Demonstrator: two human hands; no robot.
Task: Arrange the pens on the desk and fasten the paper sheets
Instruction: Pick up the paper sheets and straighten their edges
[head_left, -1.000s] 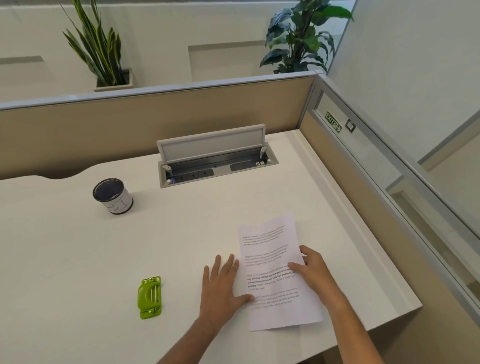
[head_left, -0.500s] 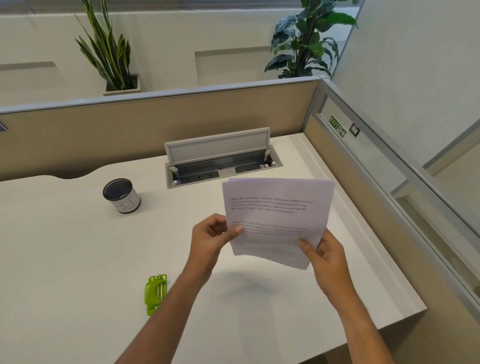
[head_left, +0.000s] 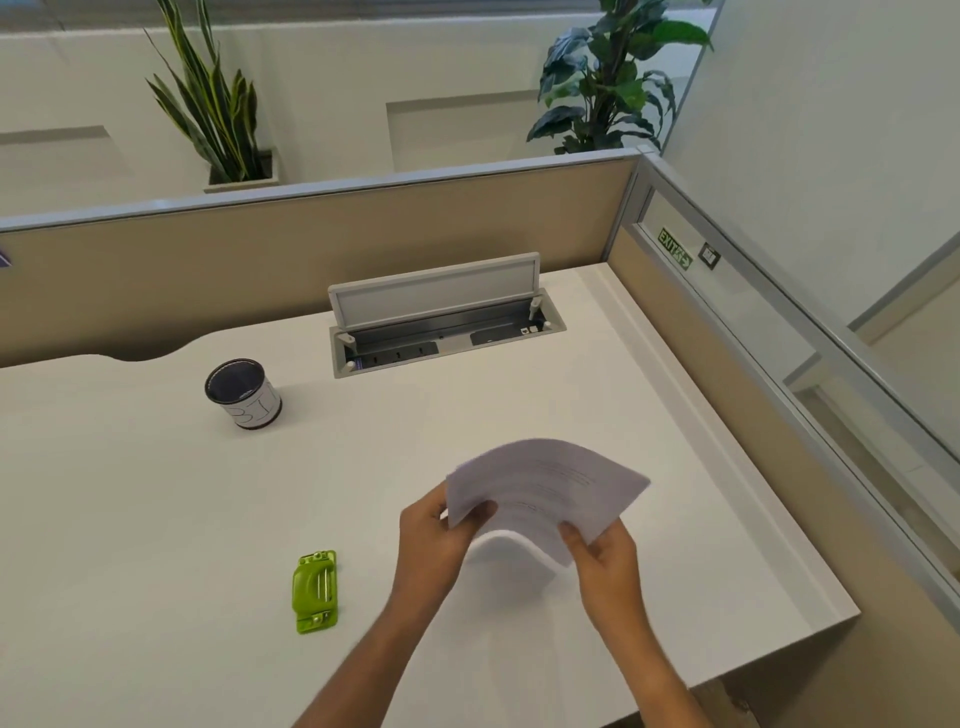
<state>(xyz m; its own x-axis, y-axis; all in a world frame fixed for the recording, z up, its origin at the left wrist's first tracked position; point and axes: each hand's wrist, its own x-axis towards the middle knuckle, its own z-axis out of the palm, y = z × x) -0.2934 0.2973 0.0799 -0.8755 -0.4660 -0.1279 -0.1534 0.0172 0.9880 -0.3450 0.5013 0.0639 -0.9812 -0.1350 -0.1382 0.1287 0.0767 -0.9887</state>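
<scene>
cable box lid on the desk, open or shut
Open: the lid stands raised, and the sockets beneath it show.

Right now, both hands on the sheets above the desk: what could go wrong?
1. The paper sheets are bowed and held only at their near edge, the left hand and right hand pinching one corner each; they may fan out or slip out of line.
2. The green stapler lies on the desk left of the left hand. Reaching for it means letting go with one hand, and the stack may sag or drop.
</scene>
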